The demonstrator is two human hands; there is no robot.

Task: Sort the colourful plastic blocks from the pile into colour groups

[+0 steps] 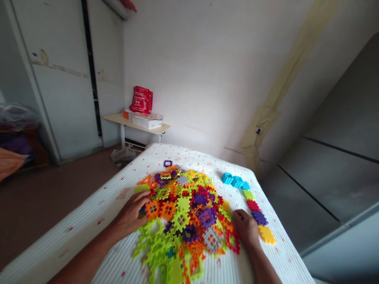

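A heap of notched plastic building tiles (183, 205) in green, orange, purple, red, yellow and grey lies on the white quilted bed. My left hand (132, 213) is at the heap's left edge, its fingers and thumb curved around a dark blue tile (142, 212) that is mostly covered. Orange window tiles (168, 210) lie just right of those fingers. On the heap's other side my right hand (247, 227) rests with curled fingers; what is inside them, if anything, is hidden. A red frame tile (233, 241) lies close to its left.
Right of my right hand runs a row of sorted tiles: a yellow one (267, 234), a purple one (259, 217), a red one (253, 205), a green one (248, 195) and turquoise stacks (235, 181). Behind the bed (112, 197), a small table (115, 118) bears a red bag (141, 99).
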